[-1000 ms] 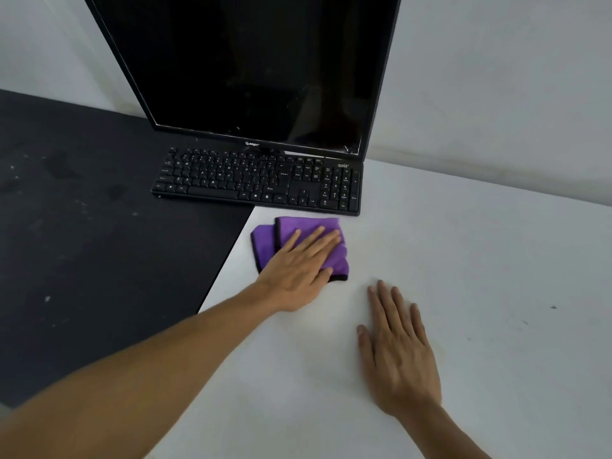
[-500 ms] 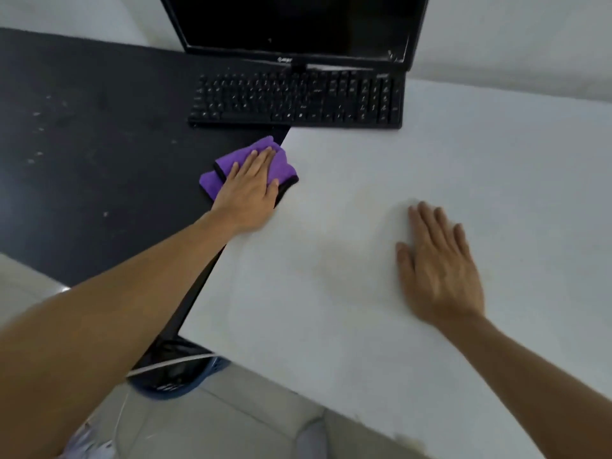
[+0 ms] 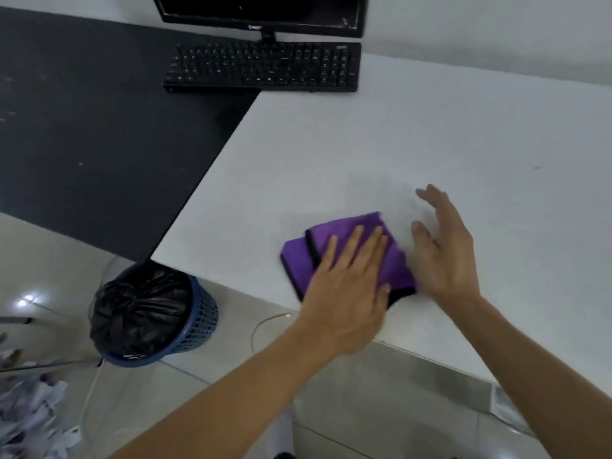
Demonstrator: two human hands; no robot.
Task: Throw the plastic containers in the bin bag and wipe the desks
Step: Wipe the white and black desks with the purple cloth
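Cloth [image 3: 347, 223]: purple, folded, lower centre of the frame, flat on the white desk [image 3: 430, 134] near its front edge.
Left hand [image 3: 347, 279]: laid flat on the cloth, fingers straight, pressing down rather than curling round it.
Right hand [image 3: 443, 253]: just right of the cloth, fingers spread and loose, holding nothing; touching the cloth's edge or not, too blurred to tell.
Bin bag [image 3: 139, 309]: black, bunched at the top, inside a blue basket [image 3: 198, 323] on the floor, lower left.
Plastic containers: none in view; probably binned already, though not provable from here.
White desk: apparently mid-wipe, with the far right of the frame likely left to do.
Black desk [image 3: 99, 127]: upper left, dotted with pale specks; judged not yet clean.
Keyboard [image 3: 261, 67]: top centre, across both desks; strip underneath probably unwiped.
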